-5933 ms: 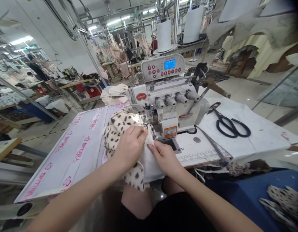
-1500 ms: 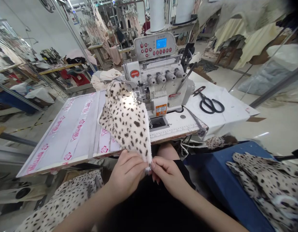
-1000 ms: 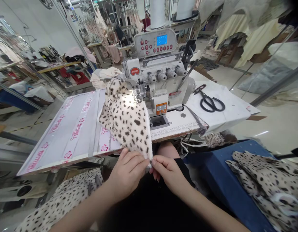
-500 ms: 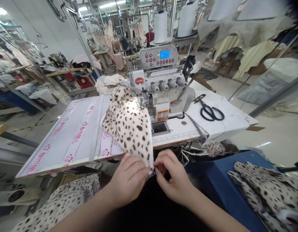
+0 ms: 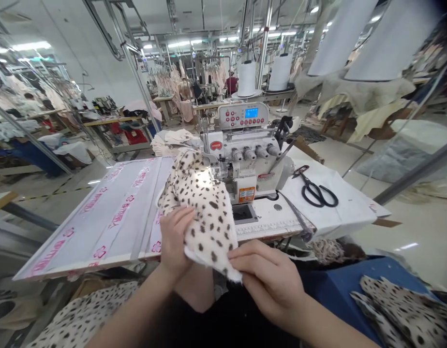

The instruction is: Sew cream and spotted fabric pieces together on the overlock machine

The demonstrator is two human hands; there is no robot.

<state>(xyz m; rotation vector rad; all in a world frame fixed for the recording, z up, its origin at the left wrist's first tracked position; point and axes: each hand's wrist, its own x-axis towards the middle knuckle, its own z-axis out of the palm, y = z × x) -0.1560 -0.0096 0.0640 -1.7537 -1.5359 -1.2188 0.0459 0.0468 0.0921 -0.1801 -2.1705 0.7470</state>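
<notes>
A cream fleece fabric piece with dark spots (image 5: 209, 227) lies under the presser foot of a white overlock sewing machine (image 5: 245, 154) and hangs over the table's front edge. My left hand (image 5: 176, 237) grips its left side, thumb hidden beneath the cloth. At the lower right corner, my right hand (image 5: 270, 275) pinches the fabric's edge between thumb and fingers. The machine's lamp lights the cloth near the needle.
Black-handled scissors (image 5: 316, 193) lie on the white surface right of the machine. Spotted fabric (image 5: 401, 304) rests on a blue surface (image 5: 376, 275) at right, and more spotted cloth (image 5: 89, 309) sits low at left. Thread cones (image 5: 247, 79) stand behind.
My left hand has moved up and left along the fabric, away from the corner. My right hand keeps its pinch at the corner, slightly lower and further right. The view has tilted upward.
</notes>
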